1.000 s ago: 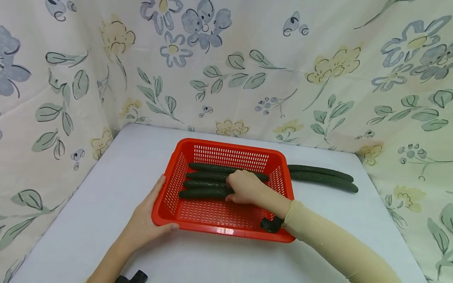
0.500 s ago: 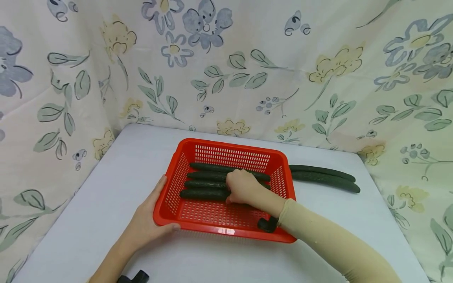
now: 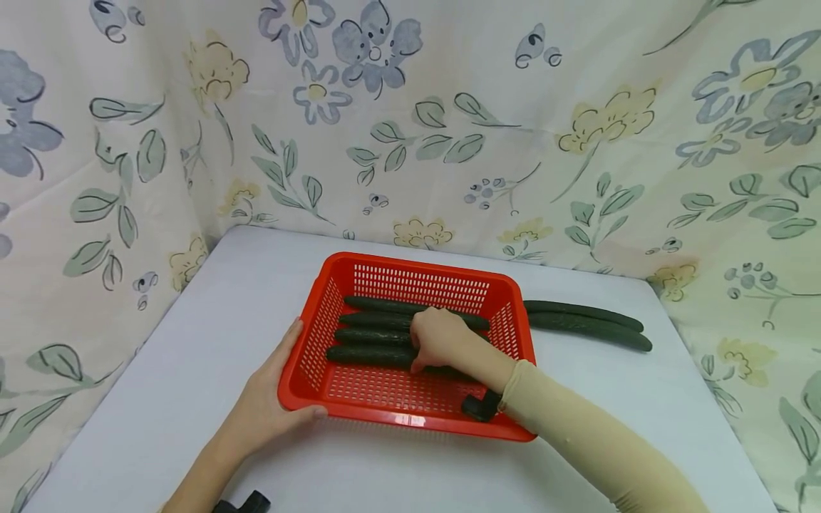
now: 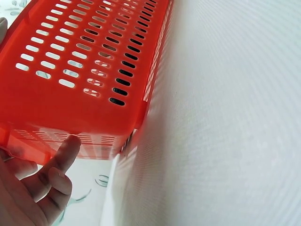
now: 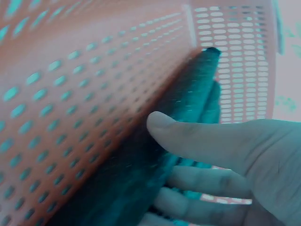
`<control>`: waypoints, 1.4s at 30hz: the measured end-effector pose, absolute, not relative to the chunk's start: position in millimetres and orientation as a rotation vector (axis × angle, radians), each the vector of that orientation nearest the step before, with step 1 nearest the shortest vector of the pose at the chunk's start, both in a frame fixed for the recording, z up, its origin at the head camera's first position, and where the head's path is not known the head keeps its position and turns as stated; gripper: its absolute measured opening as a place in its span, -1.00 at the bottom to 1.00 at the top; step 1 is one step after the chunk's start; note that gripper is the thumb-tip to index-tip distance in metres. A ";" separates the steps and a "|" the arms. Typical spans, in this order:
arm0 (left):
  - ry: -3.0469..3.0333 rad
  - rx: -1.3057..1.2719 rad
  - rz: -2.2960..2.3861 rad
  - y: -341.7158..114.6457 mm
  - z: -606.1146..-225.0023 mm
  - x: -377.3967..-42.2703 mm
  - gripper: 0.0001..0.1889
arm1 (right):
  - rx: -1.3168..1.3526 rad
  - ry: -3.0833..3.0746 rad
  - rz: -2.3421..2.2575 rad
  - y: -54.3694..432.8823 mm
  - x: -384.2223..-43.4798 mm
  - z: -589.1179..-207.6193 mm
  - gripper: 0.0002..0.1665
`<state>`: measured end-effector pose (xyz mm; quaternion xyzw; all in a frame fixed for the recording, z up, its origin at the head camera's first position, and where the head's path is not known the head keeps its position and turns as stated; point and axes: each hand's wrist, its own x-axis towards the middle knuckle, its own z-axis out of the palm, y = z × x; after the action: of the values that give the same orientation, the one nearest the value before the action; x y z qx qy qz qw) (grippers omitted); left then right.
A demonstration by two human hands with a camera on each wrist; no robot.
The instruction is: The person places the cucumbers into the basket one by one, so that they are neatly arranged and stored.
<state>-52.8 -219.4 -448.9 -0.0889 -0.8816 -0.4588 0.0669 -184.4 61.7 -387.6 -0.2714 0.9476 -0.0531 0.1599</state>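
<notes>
In the head view, a red perforated plastic basket (image 3: 410, 420) holds several long dark green cucumbers (image 3: 378, 319) lying side by side. My left hand (image 3: 263, 399) holds its near left corner, thumb along the front and fingers against the left side. A bent fingertip touches the wall in the left wrist view. Inside the basket my right hand (image 3: 445, 342) grips the nearest cucumber (image 3: 365, 355). The right wrist view shows the thumb on top of that cucumber (image 5: 122, 183) and the fingers at its far side. The hand hides part of the row.
Two more cucumbers (image 3: 586, 324) lie on the white tabletop (image 3: 609, 399) just right of the basket. Floral cloth (image 3: 410, 142) hangs behind and beside the table. A black wrist device (image 3: 481, 406) sits at my right wrist, low over the basket's near right corner.
My right wrist has shifted slightly left, while the hand stays at the near cucumber. The left hand and the basket look nearly unchanged.
</notes>
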 end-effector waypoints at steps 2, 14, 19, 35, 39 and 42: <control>-2.660 -0.267 -1.379 -219.7 -448.4 -52.6 0.36 | -0.757 2.676 -0.165 62.5 -185.4 -385.2 -0.59; -2.662 -0.269 -1.372 -219.1 -448.3 -53.0 0.36 | -0.716 2.591 -0.472 86.8 -194.9 -357.5 -0.58; -2.658 -0.273 -1.377 -219.3 -448.2 -52.8 0.36 | -0.670 2.624 -0.721 105.2 -197.9 -348.2 -0.58; -2.638 -0.285 -1.394 -218.6 -448.3 -52.8 0.35 | -0.558 2.876 -1.145 196.3 -195.9 -337.4 -0.58; -2.637 -0.288 -1.394 -218.1 -447.7 -52.5 0.36 | -0.469 2.917 -1.216 221.2 -191.4 -341.9 -0.59; -2.641 -0.277 -1.404 -218.0 -446.9 -52.3 0.36 | -0.394 2.940 -1.263 238.0 -187.1 -346.1 -0.61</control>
<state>-52.3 -218.0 -446.9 -0.0921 -0.8771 -0.4664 0.0686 -187.1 238.0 -346.1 -0.1220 0.9112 -0.3914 -0.0412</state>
